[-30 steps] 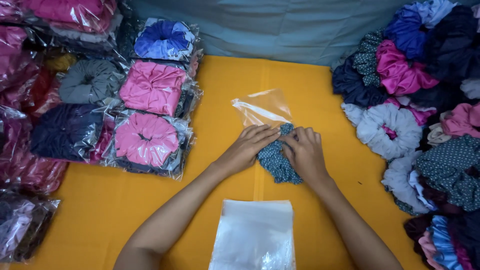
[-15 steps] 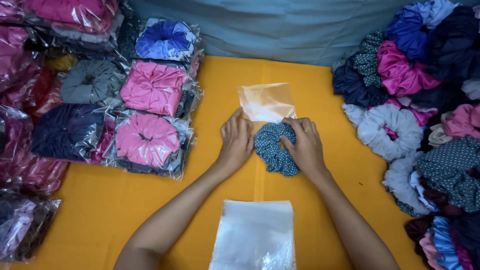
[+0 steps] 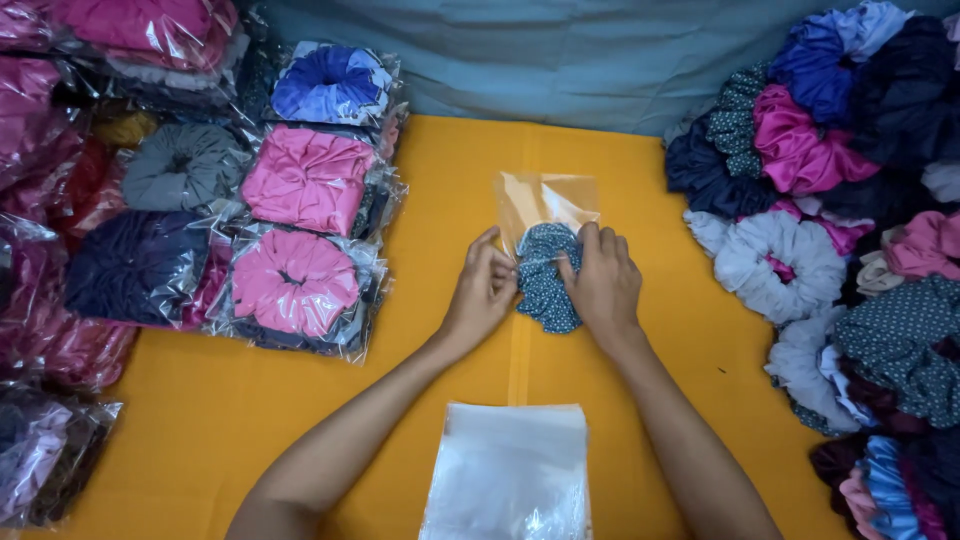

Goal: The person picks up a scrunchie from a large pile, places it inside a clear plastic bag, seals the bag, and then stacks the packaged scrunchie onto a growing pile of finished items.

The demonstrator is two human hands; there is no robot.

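A dark teal dotted scrunchie (image 3: 545, 285) lies on the orange cloth (image 3: 450, 200), its far part inside the mouth of a small clear plastic bag (image 3: 545, 200). My left hand (image 3: 480, 290) pinches the bag's near left edge beside the scrunchie. My right hand (image 3: 600, 280) presses on the scrunchie's right side with the fingers curled over it. Both forearms reach in from the bottom edge.
A stack of clear empty bags (image 3: 510, 470) lies near the front edge. Bagged scrunchies, pink (image 3: 295, 280), blue (image 3: 330, 85) and grey (image 3: 180, 170), are piled at the left. A heap of loose scrunchies (image 3: 840, 220) fills the right side. A blue-grey backdrop (image 3: 560, 60) rises behind.
The scrunchie has moved up and partly into the clear bag. Both hands have shifted slightly away from me with it, the left one now at the bag's opening.
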